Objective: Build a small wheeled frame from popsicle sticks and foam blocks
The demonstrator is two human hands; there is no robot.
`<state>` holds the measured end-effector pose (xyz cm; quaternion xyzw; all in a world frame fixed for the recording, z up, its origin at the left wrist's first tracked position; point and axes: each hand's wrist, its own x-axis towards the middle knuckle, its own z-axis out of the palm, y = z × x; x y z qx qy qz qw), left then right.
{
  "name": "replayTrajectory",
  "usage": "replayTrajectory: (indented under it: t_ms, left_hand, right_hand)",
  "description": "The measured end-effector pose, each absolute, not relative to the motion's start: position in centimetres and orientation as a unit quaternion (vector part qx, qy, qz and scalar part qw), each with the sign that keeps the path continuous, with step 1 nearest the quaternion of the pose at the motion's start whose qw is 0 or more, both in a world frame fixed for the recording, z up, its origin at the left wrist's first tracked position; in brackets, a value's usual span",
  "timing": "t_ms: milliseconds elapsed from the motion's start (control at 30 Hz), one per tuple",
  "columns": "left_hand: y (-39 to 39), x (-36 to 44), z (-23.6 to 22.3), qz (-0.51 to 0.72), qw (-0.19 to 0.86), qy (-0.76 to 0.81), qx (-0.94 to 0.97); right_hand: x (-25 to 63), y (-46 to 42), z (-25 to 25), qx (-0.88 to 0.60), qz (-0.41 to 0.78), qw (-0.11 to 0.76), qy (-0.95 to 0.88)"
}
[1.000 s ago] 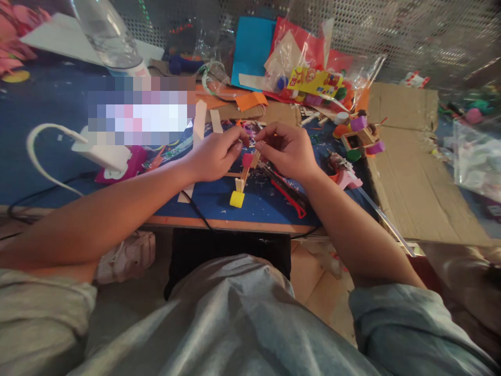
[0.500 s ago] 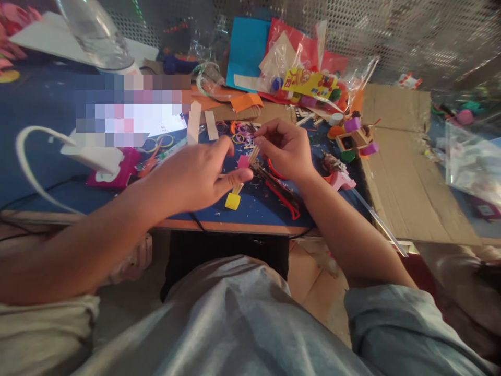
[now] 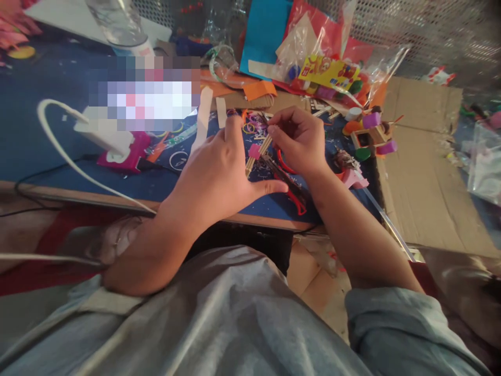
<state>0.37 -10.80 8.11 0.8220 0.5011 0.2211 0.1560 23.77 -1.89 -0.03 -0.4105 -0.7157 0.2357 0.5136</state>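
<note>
My right hand (image 3: 299,138) pinches the upper end of a bundle of thin wooden sticks (image 3: 266,141) between thumb and fingertips. A pink lump (image 3: 255,151) that looks like clay wraps the sticks partway down. My left hand (image 3: 213,175) is spread over the bundle's lower end, its thumb stretched out to the right; it hides that end and does not appear to grip it. Beneath the hands, a red-handled tool with dark jaws (image 3: 298,201) lies on the blue table (image 3: 270,206) among white scraps.
At left, a white charger (image 3: 111,143) with a looping cable sits in a pink socket block (image 3: 131,156), below a blurred-out screen. A water bottle (image 3: 121,26) stands behind. Cardboard (image 3: 420,172) covers the right side, beside a small wooden model (image 3: 370,137) with coloured lumps.
My left hand has moved right and across the sticks, its thumb stretching further out. The yellow lump at the bundle's lower end is now hidden. My right hand keeps its pinch; the view has shifted slightly.
</note>
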Motion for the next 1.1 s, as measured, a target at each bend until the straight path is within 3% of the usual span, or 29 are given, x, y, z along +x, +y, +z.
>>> replayTrajectory:
  t_ms: [233,500,700,1100]
  left_hand:
    - [-12.5,2.2,7.1,0.322,0.115,0.505,0.793]
    - [-14.5,-0.3,1.2,0.273,0.054,0.541,0.794]
    - [-13.5,-2.8,1.9,0.23,0.073,0.528,0.814]
    - [-9.3,-9.2,2.9,0.271,0.138,0.521,0.798]
  right_hand:
    - [23.6,-1.8,0.2,-0.421,0.22,0.523,-0.708]
    - [23.3,-1.9,0.2,-0.422,0.22,0.528,-0.703]
    - [23.2,-1.9,0.3,-0.423,0.247,0.536,-0.688]
    - [22.9,-2.4,0.8,-0.427,0.266,0.561,-0.657]
